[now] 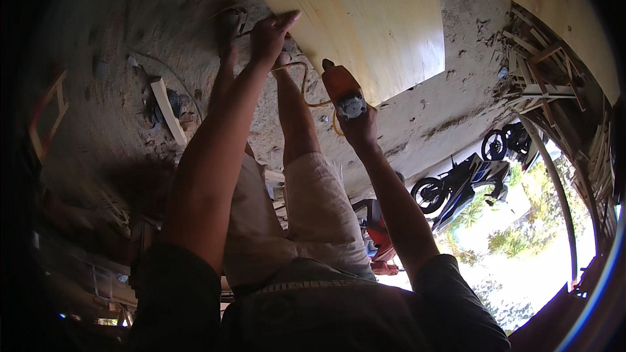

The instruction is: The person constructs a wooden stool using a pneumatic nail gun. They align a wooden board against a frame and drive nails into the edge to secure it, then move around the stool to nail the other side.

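Plywood sheet (372,19): pale, visibly grained; lies at upper centre, beyond the person's feet, its long left edge running slantwise past both hands, one corner pointing toward the person.

Left hand (266,40): at the sheet's left edge, one finger stretched out over the wood; the remaining fingers are partly hidden, so whether they grip the edge cannot be told.

Right hand (362,128): clamped around the orange power tool (342,85), fingers largely concealed behind it. The tool has a grey round end cap and a dark nose, the latter over the sheet's left edge near the corner; contact between nose and wood cannot be made out.

Yellow hose or cord (305,85): thin, looped between the person's legs and the tool.

Floor (417,117): dusty, grey-brown, pitted and strewn with small debris.

Wood strip (167,111): pale, single, on the floor left of the legs.

Second wooden panel (567,0): at upper right, well apart from the first.

Scrap-wood pile (544,68): loose slats, heaped beside that panel.

Motorcycles (466,182): two, parked at right, by a brightly lit opening.

Shorts (319,208): beige, worn by the person.
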Tool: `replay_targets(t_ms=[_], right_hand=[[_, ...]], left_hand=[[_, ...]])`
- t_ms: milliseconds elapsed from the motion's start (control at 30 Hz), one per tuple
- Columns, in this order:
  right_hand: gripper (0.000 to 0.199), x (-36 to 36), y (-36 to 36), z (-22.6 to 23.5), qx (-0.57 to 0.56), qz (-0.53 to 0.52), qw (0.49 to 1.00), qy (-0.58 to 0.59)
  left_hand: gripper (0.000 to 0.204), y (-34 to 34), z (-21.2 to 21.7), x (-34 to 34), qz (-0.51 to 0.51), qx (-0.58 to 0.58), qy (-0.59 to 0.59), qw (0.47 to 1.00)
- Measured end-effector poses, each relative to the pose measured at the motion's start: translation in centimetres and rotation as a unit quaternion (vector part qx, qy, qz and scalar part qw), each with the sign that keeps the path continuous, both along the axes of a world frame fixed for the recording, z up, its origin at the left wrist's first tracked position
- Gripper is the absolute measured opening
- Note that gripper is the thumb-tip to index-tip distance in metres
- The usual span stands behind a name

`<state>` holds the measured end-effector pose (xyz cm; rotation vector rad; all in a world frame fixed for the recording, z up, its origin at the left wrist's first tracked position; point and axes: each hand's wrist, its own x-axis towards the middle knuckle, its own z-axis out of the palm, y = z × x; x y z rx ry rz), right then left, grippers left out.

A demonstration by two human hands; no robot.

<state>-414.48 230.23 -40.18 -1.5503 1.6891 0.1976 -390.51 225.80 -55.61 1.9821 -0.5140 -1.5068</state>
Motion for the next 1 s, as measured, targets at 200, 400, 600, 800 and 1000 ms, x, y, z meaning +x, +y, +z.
replay_targets(t_ms=[200, 400, 600, 800, 1000], right_hand=[[0.023, -5.7, 4.1, 2.9, -0.015, -0.021, 1.0, 0.003], [0.025, -9.2, 6.3, 2.1, -0.022, -0.035, 0.999, -0.015], [0.024, -9.5, 7.5, -0.2, -0.009, -0.074, 0.997, -0.027], [0.027, -9.1, 7.5, -0.5, -0.022, -0.051, 0.998, -0.038], [0.028, -8.7, 7.4, -0.8, -0.026, -0.065, 0.996, -0.051]], left_hand=[[0.057, 1.7, -1.0, -2.5, 0.003, 0.033, 0.053, 0.998], [0.052, 3.4, 0.8, -6.2, -0.003, -0.008, 0.131, 0.991], [0.047, 4.8, 0.0, -8.2, 0.033, 0.077, 0.215, 0.973], [0.051, 6.4, 1.0, -10.7, 0.054, 0.067, 0.282, 0.955], [0.05, 8.4, -1.7, -10.5, 0.003, 0.031, 0.216, 0.976]])
